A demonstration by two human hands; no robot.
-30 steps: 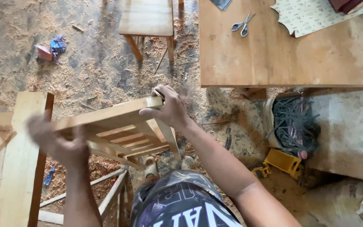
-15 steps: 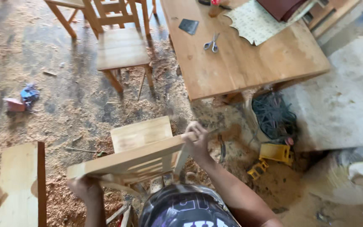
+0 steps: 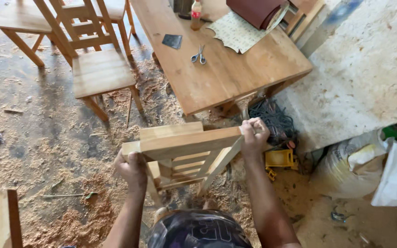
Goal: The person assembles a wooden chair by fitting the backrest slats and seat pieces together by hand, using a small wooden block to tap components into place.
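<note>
- The left hand (image 3: pixel 132 169) is clenched round the left end of the top rail of a wooden chair (image 3: pixel 184 144), fingers wrapped over the wood.
- The right hand (image 3: pixel 253 135) is closed tight on the right end of the same rail, knuckles up.
- The chair is held between both hands, just in front of the near corner of the table (image 3: pixel 226 78); its back slats and seat slope away below the rail, and whether its legs touch the floor cannot be told.
- On the table lie scissors (image 3: pixel 199 55), with a small dark square (image 3: pixel 172 41) just to their left, a patterned sheet (image 3: pixel 242 32) to their right, and a dark red roll (image 3: pixel 258 11) on that sheet.
- A bottle (image 3: pixel 195 9) stands at the table's far edge.
- Left of the table stands a second chair (image 3: pixel 99 69), with a stool (image 3: pixel 19 25) beyond it.
- Under the table's near corner is a tangle of dark cable (image 3: pixel 274 121), and a yellow tool (image 3: pixel 279 158) lies just before it.
- Right of the table, sacks (image 3: pixel 368 165) sit near a pale wall.
- Sawdust (image 3: pixel 70 211) covers the floor left of the table.
</note>
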